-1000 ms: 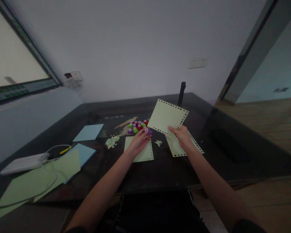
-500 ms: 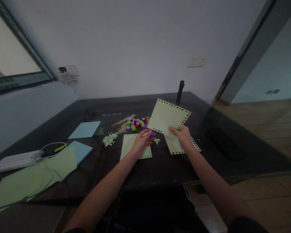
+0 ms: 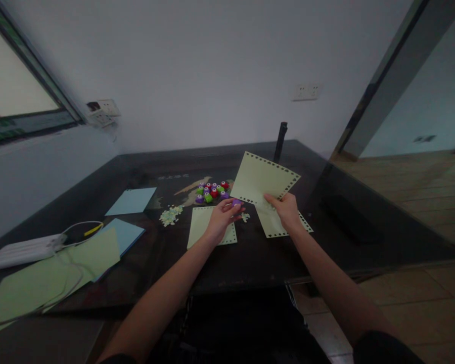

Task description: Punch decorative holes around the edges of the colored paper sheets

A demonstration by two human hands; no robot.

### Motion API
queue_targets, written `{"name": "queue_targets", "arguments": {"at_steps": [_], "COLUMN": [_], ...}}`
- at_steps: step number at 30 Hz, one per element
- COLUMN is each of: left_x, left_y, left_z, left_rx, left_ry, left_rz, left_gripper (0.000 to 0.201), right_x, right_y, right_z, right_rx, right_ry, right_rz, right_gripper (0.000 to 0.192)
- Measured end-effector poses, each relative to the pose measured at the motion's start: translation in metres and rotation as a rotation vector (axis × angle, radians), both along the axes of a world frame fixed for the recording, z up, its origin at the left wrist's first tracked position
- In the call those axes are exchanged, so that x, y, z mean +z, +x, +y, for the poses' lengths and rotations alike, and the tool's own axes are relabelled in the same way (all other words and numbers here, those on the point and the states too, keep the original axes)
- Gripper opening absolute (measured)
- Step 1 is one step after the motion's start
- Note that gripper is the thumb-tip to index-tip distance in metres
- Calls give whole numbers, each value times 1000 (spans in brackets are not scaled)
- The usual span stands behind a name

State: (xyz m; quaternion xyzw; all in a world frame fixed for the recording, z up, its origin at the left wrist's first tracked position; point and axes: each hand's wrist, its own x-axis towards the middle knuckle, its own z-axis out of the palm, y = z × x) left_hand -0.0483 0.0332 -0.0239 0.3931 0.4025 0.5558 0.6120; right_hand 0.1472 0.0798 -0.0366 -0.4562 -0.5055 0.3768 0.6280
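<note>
In my right hand (image 3: 286, 210) is a pale yellow-green sheet of paper (image 3: 261, 177), gripped at its lower right edge and tilted up off the table. Small shapes are punched along its edges. My left hand (image 3: 222, 215) holds a small purple craft punch (image 3: 236, 202) by the sheet's lower left corner; the fingers hide part of it. Beneath my left hand lies a second punched sheet (image 3: 200, 222), and a third punched sheet (image 3: 271, 225) is partly covered by the raised one. Beyond the left hand several purple, red and green craft punches (image 3: 214, 192) stand grouped.
Paper cut-outs (image 3: 170, 215) are heaped left of the middle, with a smaller pile (image 3: 244, 217) by my left fingers. Blue paper (image 3: 132, 201), green sheets (image 3: 60, 275) and a white power strip (image 3: 26, 251) with cables lie at left. A black post (image 3: 280, 141) rises behind the raised sheet.
The view has shifted slightly. My left hand has turned a little with the purple craft punch still in it. The raised sheet stays in my right hand at nearly the same tilt.
</note>
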Motion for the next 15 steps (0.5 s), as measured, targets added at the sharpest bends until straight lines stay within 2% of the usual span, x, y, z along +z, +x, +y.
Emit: {"name": "queue_targets", "arguments": {"at_steps": [8, 15], "left_x": [5, 4], "left_y": [1, 1], "left_z": [-3, -3], "left_rx": [20, 31], "left_ry": [16, 10], "left_rz": [-18, -33], "left_gripper": [34, 31], "right_x": [3, 7], "right_y": [0, -1], "right_z": [-3, -5], "right_rx": [8, 31], "right_ry": [-7, -19], "right_rz": [-21, -51], "right_gripper": [36, 36]}}
